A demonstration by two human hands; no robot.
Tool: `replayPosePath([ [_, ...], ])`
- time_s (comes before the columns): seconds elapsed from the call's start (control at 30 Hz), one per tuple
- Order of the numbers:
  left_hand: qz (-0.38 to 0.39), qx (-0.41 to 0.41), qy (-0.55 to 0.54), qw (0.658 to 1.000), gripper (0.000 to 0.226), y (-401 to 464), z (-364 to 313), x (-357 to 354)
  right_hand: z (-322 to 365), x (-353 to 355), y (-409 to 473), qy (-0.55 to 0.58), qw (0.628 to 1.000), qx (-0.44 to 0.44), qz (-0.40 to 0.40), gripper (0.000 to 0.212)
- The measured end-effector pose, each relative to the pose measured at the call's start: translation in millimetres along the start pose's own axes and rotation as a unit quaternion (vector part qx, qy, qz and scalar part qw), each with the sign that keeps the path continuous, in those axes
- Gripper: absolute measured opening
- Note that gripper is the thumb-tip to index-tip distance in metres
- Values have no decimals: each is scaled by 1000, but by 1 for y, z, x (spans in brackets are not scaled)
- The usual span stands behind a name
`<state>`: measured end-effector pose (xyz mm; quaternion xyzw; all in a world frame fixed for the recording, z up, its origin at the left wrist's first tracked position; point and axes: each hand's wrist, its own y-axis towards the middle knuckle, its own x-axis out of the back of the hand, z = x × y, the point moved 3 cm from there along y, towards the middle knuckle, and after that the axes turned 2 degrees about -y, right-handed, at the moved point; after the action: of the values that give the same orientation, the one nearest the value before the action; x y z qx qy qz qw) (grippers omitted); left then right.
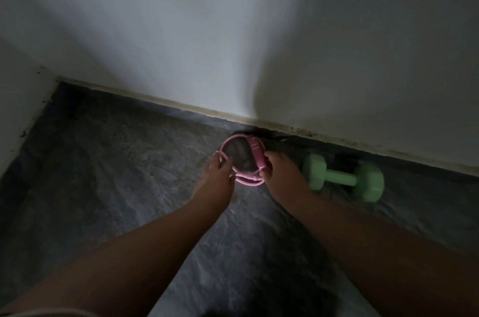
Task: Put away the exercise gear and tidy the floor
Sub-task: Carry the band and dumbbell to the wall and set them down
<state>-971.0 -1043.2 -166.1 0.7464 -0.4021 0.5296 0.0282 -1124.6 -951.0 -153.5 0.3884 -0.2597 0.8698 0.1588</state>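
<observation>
Dimly lit throughout. Pink coiled jump rope [242, 158] held low over the dark mottled floor [116, 166], close to the far edge where floor meets white wall [233, 31]. Left hand [219, 170] on the coil's left side, fingers curled and pinching the thin pink cord. Right hand [281, 170] on the coil's right side, fingers wrapped round the thicker pink handles bundled there. Cord looped into a rough ring between the two hands, a few strands sagging at the near side. Cannot tell whether the far part of the ring touches the floor or hangs just above it. Green dumbbell [343, 178] lying on its side on the floor, just beside the right hand on its right, near the wall edge, one hexagonal head toward the hand and the other farther right. Both bare forearms reaching in from the near edge of the floor. Pale skirting strip [181, 105] along the wall's foot, stained darker toward the right. Second white wall [18, 99] meeting the floor at the far left corner.
</observation>
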Motion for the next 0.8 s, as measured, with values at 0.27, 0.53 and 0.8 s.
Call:
replayPosePath([
  [0.27, 25, -47, -34, 998, 75, 10, -22, 16, -2, 8, -2, -43, 998, -18, -48, 31],
  [0.53, 63, 8, 11, 998, 93, -22, -28, 35, 10, 17, -20, -92, 995, 30, -17, 43],
  [0.8, 75, 72, -7, 995, 73, -115, -68, 117, 79, 110, -123, -163, 984, 51, 47, 62],
])
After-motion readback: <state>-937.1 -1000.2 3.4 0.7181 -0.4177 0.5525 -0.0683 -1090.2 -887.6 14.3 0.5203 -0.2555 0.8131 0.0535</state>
